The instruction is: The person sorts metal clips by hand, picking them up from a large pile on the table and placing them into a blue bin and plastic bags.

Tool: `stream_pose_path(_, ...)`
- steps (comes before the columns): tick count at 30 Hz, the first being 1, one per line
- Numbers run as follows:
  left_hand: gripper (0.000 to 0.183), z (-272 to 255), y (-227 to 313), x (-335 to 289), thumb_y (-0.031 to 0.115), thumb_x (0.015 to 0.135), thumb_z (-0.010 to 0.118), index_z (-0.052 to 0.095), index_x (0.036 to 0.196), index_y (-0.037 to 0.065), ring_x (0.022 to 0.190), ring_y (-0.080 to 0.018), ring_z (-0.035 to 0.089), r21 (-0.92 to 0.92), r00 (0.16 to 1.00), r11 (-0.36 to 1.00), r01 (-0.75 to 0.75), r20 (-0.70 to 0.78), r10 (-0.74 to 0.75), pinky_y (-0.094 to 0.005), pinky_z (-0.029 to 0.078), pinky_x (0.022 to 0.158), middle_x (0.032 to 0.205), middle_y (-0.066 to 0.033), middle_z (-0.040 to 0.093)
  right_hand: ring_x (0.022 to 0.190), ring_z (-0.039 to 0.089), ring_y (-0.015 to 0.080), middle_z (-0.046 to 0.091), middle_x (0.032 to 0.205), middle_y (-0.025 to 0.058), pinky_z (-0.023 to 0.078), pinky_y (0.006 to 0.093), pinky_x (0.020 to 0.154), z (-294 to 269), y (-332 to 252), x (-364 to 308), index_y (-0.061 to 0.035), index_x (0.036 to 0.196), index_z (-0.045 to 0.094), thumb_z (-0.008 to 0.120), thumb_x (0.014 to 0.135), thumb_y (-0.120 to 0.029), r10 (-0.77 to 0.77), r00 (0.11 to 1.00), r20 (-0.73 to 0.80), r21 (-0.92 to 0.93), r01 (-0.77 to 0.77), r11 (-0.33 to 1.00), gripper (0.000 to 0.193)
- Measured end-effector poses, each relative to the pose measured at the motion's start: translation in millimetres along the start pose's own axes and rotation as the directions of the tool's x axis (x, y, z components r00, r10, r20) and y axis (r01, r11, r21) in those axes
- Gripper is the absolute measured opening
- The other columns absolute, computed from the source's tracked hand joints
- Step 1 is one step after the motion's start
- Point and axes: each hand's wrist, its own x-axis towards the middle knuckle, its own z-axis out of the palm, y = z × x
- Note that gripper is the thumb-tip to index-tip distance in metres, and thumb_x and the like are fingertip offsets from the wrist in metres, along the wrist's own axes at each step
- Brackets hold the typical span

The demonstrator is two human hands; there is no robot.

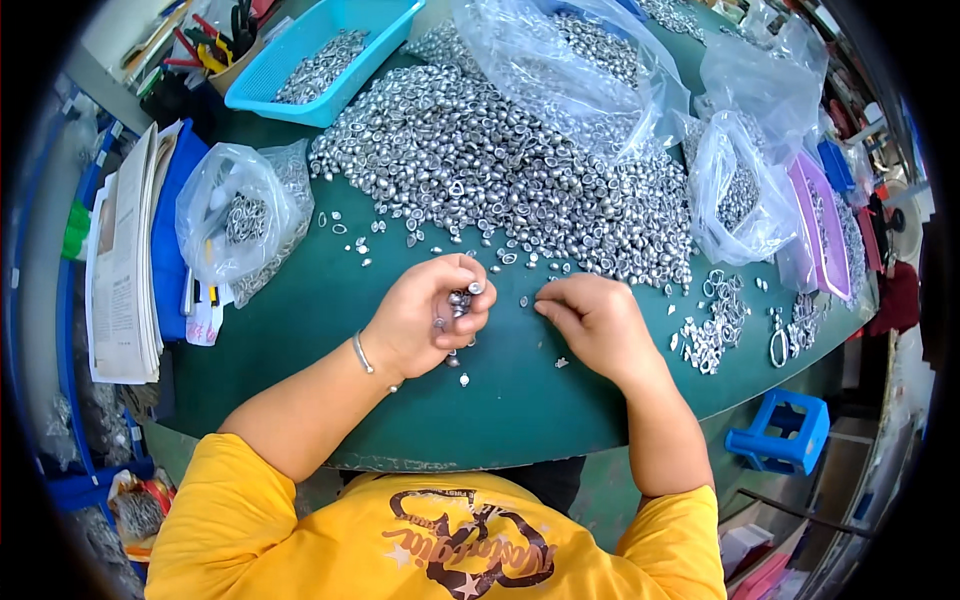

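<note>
My left hand (428, 312), with a silver bangle at the wrist, is curled around several small silver metal pieces (461, 303). One of them shows between the thumb and forefinger. To its right, my right hand (592, 318) is low over the table with thumb and forefinger pinched together; whatever is between them is hidden. A small metal piece (524, 301) lies just left of those fingertips. Beyond both hands spreads a large heap of rounded, hollow-backed silver metal pieces (500, 165), with a few strays along its near edge.
The green table (540, 420) carries a blue plastic basket (262, 98) of metal pieces at the back left. Clear bags (232, 215) of parts stand on both sides. A pile of flat metal pieces (712, 335) and a purple tray (822, 225) are at right. A blue stool (782, 432) stands on the floor.
</note>
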Motion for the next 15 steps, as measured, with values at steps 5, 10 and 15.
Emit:
stream_pose_path(5,0.010,10.1,-6.8,1.3,0.007,0.079,0.062,0.061,0.088,0.001,0.056,-0.0099,0.047,0.687,0.955,0.715,-0.129,-0.108,0.276,-0.0207,0.034,0.041,0.066,-0.0012,0.055,0.048,0.039,0.0021,0.050,0.059,-0.0035,0.027,0.0164,0.042,-30.6,10.6,2.5,-0.0027,0.074,0.061,0.058,0.081,-0.008,0.307,0.932,0.194,0.918,-0.283,0.278,0.009)
stream_pose_path(10,0.015,6.3,-15.2,21.0,0.012,0.073,0.070,0.067,0.087,0.006,0.062,-0.0186,0.055,0.838,0.753,-0.349,-0.419,0.535,0.382,-0.0278,0.046,0.059,0.068,-0.0085,0.057,0.066,0.062,0.0264,0.065,0.076,0.0119,0.050,0.0344,0.061,-0.4,10.2,-0.8,-0.0071,0.084,0.067,0.066,0.076,-0.016,-0.060,0.996,-0.072,-0.069,0.055,0.996,0.012)
stream_pose_path(15,0.010,6.9,-16.2,29.4,0.011,0.076,0.068,0.067,0.084,0.005,0.060,-0.0166,0.055,0.902,0.814,-0.196,-0.383,0.431,0.390,-0.0292,0.046,0.058,0.069,-0.0055,0.057,0.067,0.062,0.0248,0.064,0.076,0.0122,0.049,0.0331,0.063,2.3,15.6,1.5,-0.0054,0.082,0.065,0.064,0.078,-0.013,-0.046,0.993,-0.105,0.017,0.049,0.999,0.009)
